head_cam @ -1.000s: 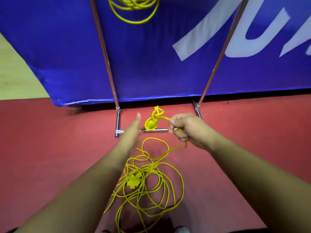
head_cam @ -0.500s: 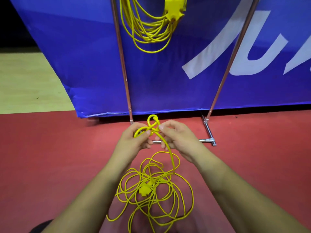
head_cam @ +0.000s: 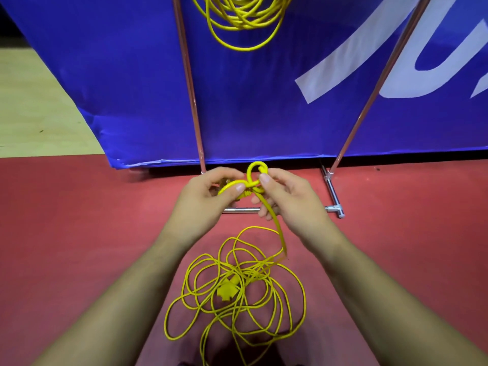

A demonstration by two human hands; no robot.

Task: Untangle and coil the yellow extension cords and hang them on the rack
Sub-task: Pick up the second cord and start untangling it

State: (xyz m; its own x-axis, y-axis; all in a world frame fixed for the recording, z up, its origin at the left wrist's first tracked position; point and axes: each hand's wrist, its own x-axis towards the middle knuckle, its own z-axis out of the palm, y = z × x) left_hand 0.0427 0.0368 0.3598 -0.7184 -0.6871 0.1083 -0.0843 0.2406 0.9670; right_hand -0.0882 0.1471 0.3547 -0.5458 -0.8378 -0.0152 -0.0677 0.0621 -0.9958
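Observation:
A tangled yellow extension cord (head_cam: pixel 237 291) lies in loose loops on the red floor between my forearms, its yellow socket block in the middle of the pile. One strand rises from the pile to a knot (head_cam: pixel 254 175) held in front of me. My left hand (head_cam: pixel 208 196) pinches the knot's left side between thumb and fingers. My right hand (head_cam: pixel 287 196) grips its right side, with the strand running down under the palm. A coiled yellow cord (head_cam: pixel 243 22) hangs on the rack (head_cam: pixel 191 88) at the top of the view.
The rack's two copper-coloured poles stand against a blue banner (head_cam: pixel 264 101) with white lettering. Its chrome base bar (head_cam: pixel 334 196) lies on the red floor just beyond my hands. Pale wooden flooring (head_cam: pixel 31 114) shows at the far left.
My left hand came in from open and took hold of the knot beside my right hand. The view tilted up, bringing more of the hanging coil into sight.

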